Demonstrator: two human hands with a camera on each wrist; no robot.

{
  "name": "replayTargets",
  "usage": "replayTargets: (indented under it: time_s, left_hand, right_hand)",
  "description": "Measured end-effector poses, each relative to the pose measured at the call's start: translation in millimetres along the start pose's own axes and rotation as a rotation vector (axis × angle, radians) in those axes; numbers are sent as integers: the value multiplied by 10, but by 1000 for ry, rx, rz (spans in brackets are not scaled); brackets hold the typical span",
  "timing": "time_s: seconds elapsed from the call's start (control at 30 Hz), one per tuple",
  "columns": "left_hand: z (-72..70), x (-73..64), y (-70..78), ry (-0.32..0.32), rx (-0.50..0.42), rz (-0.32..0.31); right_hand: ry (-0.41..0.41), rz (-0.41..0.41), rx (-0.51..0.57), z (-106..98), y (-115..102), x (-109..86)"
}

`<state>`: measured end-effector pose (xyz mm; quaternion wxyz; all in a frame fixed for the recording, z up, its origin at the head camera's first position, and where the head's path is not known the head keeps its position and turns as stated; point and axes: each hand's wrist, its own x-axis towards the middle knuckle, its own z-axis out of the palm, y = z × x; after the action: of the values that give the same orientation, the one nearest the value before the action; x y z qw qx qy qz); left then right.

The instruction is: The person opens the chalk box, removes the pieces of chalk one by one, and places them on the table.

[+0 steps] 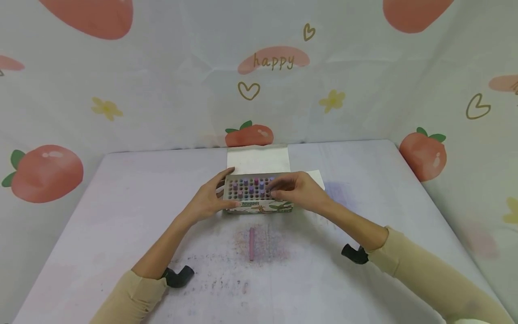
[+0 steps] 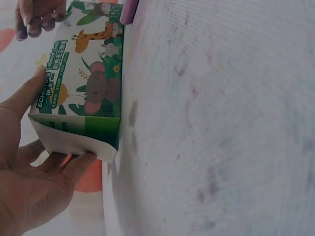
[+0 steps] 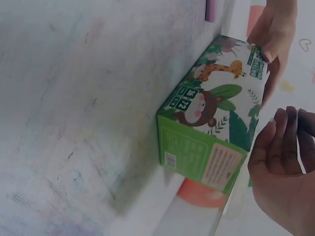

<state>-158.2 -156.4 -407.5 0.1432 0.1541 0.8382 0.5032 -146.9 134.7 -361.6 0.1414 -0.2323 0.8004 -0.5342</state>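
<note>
A chalk box (image 1: pixel 259 208) printed with cartoon animals stands with its lid flap raised at the back. Its grey holed tray (image 1: pixel 230 192) holds several purple and pink chalk sticks (image 1: pixel 251 189) upright. My left hand (image 1: pixel 206 200) grips the box's left end, thumb on the front and fingers behind, near an open side flap (image 2: pixel 74 142). Over the tray's right part is my right hand (image 1: pixel 301 191), fingers bent and thumb near the chalk tops. Whether it pinches a chalk stick is hidden. One pink chalk stick (image 1: pixel 252 244) lies on the table in front of the box.
The white table cloth (image 1: pixel 133 198) bears coloured chalk smudges in front of the box and a bluish patch to its right. A white flap (image 1: pixel 316 178) sticks out at the box's right. Behind hangs a printed backdrop (image 1: pixel 170 90). Black wrist mounts (image 1: pixel 180 276) sit on both forearms.
</note>
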Motion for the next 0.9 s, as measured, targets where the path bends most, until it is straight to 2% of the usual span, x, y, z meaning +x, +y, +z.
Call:
replayTargets:
  time_s: [0.23, 0.53, 0.77, 0.9]
  left_hand:
    - [1, 1, 5, 3, -2, 0]
    - [0, -3, 1, 6, -11, -13]
    - [12, 0, 0, 2, -14, -15]
    - [5, -8, -3, 5, -8, -15]
  right_hand:
    - [57, 5, -90, -30, 58, 53]
    - [85, 31, -174, -37, 132, 87]
    - [27, 79, -297, -47, 139, 103]
    - [-9, 70, -365, -42, 129, 140]
